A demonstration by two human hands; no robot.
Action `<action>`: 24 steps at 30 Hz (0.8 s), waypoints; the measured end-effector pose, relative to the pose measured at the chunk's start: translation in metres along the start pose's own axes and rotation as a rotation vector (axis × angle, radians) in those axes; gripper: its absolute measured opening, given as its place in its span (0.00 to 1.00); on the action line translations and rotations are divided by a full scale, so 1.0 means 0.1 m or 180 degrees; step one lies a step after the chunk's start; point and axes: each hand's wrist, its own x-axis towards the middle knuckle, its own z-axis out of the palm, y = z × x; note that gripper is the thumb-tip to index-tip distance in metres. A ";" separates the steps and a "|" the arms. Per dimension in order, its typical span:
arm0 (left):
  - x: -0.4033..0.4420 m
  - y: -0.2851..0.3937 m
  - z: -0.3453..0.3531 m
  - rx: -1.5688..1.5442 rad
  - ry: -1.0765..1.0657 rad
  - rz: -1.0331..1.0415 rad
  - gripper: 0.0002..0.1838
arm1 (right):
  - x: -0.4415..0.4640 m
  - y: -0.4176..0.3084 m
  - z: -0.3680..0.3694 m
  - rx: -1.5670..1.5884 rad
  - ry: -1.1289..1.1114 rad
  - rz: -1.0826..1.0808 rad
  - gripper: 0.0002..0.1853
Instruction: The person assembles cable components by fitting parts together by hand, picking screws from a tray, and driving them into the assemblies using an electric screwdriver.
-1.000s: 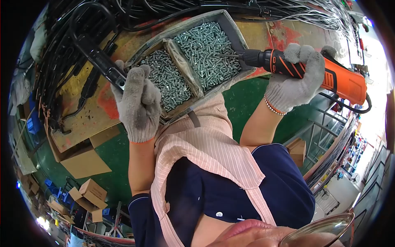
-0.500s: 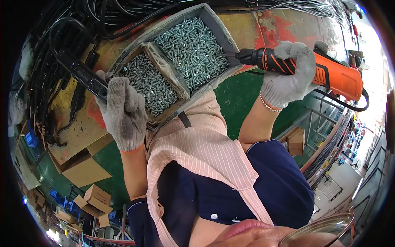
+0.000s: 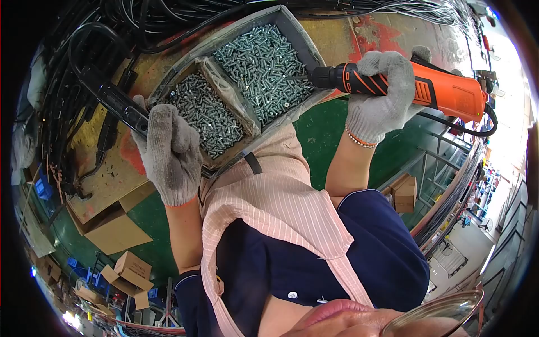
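Observation:
My left hand (image 3: 171,151), in a grey knit glove, is closed on the end of a black cabled part (image 3: 112,101) at the left of the screw tray. My right hand (image 3: 387,98), gloved too, wraps round an orange and black power screwdriver (image 3: 449,95). Its black nose points left, over the right edge of the tray (image 3: 306,33), and the bit reaches over the screws. A wrapped divider (image 3: 229,95) splits the tray: bright screws (image 3: 261,67) lie in the larger compartment, darker screws (image 3: 205,115) in the smaller one. The tray stands at the table's near edge.
Black cables and parts (image 3: 62,84) pile up at the left of the worn table (image 3: 331,42). A bundle of thin wires (image 3: 415,8) runs along the back. Open cardboard boxes (image 3: 132,269) stand on the green floor at lower left. Metal frames are at the right.
The view has shifted, so the tray and my left hand appear farther left. My right hand has moved the screwdriver left, its nose now over the tray's edge. Both hands keep their holds.

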 end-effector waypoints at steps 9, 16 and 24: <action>-0.01 -0.01 0.08 0.0294 0.0144 0.0106 0.25 | 0.03 -0.14 -0.04 0.0449 0.0243 0.0313 0.22; -0.01 0.00 0.18 0.0397 0.0418 0.0040 0.27 | 0.22 -0.27 -0.06 0.1168 -0.0007 0.0696 0.19; -0.01 0.02 0.20 0.0317 0.0388 -0.0006 0.23 | 0.20 -0.17 0.08 0.0559 0.0141 0.0458 0.17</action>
